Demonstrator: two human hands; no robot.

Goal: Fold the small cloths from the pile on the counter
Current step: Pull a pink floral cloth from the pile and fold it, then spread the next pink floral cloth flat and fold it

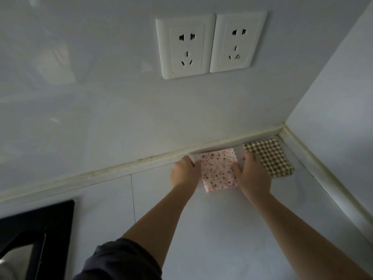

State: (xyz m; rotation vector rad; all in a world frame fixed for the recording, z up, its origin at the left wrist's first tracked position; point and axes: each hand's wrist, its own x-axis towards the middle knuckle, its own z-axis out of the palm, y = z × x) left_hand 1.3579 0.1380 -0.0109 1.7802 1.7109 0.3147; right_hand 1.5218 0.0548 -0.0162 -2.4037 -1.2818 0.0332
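The view is dim and bluish-grey, lit softly and evenly, with faint shadows. Pale reflections smear the glossy wall (60,63) toward ten o'clock. Wide-angle bending bows the counter edge (121,168) and tilts the sockets (185,45) at twelve o'clock. The speckled cloth (219,170) toward five o'clock looks fairly crisp; the black panel (40,223) at eight o'clock is smeared.

A small white cloth with a pink and red speckled print (219,170) lies as a rough square on the tabletop (222,229), close to the back edge. The left hand (184,171) pinches its left edge and the right hand (252,172) its right edge. Just beside it, in the corner, a brown-and-cream checked cloth (270,156) lies flat, its near edge showing layers.
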